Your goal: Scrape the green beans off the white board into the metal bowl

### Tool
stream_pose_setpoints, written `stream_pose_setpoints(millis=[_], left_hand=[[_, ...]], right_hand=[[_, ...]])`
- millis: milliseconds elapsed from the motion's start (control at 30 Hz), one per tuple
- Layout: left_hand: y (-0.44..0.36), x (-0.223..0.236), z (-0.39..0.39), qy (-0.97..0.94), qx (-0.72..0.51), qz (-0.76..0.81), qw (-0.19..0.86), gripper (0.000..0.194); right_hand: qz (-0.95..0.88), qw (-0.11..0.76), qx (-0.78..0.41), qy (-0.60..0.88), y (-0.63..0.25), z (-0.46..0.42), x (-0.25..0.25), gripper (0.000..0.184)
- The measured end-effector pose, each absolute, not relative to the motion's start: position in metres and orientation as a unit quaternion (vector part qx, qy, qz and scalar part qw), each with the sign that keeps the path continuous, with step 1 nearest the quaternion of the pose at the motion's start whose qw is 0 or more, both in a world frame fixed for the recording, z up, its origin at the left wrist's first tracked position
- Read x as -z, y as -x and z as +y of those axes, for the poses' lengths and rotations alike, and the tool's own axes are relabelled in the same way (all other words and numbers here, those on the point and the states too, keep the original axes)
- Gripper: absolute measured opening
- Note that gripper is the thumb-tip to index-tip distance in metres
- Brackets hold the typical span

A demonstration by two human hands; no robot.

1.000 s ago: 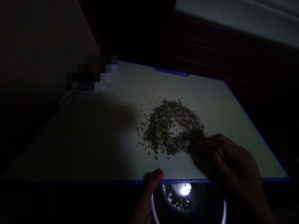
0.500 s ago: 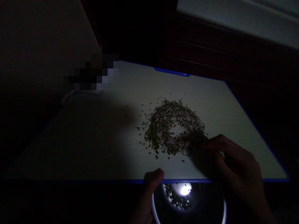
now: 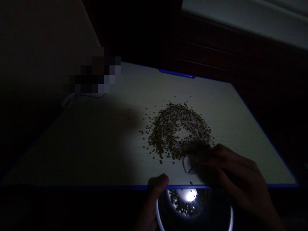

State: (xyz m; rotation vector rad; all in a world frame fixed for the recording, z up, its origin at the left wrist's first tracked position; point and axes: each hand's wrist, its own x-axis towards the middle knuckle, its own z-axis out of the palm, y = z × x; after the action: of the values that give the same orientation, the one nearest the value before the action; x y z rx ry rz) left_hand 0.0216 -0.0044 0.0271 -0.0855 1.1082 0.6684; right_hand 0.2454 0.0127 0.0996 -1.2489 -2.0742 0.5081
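Small green beans (image 3: 158, 138), which look like mung beans, lie mixed with paler grains (image 3: 183, 133) in a ring-shaped spread on a pale tabletop. My right hand (image 3: 235, 170) is closed at the pile's near right side. Its fingers pinch a thin clear piece (image 3: 188, 168) whose curved edge rests by the beans; most of it is in shadow. A bowl (image 3: 158, 213) with a bright rim and more green beans inside sits just below the table's front edge. My left hand (image 3: 156, 192) grips the bowl's left side, its thumb over the table edge and its other fingers hidden.
The pale table (image 3: 115, 144) has a blue rim and a blue clip-like strip (image 3: 176, 74) at its far edge. A pixelated object with a white base (image 3: 96, 95) stands at the back left. A bright reflection shows in the bowl. The surroundings are very dark.
My right hand has pulled slightly toward the front edge and left, bringing the clear piece nearer. A single bean has shifted closer to the edge above the bowl. My left hand stays put.
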Motion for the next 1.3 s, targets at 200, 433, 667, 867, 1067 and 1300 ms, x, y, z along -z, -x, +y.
stream_pose_setpoints(millis=[200,433,667,867,1067,1300], left_hand=[[-0.023,-0.028,-0.005,0.008,-0.333,0.495,0.803,0.043],[-0.022,-0.023,-0.006,-0.001,-0.298,0.500,0.814,0.037],[-0.019,-0.009,-0.011,0.012,-0.319,0.484,0.815,0.049],[-0.021,-0.008,-0.010,0.001,-0.313,0.527,0.790,0.054],[-0.016,0.001,-0.011,0.010,-0.300,0.496,0.815,0.051],[-0.010,0.009,-0.011,0.024,-0.298,0.440,0.847,0.047]], right_hand=[[-0.815,0.307,-0.188,0.454,-0.244,0.014,-0.102,0.029],[-0.816,0.313,-0.190,0.447,-0.244,0.015,-0.101,0.029],[-0.813,0.316,-0.204,0.444,-0.246,0.013,-0.101,0.028],[-0.793,0.330,-0.197,0.472,-0.248,0.011,-0.098,0.031],[-0.773,0.333,-0.201,0.502,-0.246,0.014,-0.098,0.033],[-0.767,0.354,-0.184,0.502,-0.245,0.016,-0.094,0.039]])
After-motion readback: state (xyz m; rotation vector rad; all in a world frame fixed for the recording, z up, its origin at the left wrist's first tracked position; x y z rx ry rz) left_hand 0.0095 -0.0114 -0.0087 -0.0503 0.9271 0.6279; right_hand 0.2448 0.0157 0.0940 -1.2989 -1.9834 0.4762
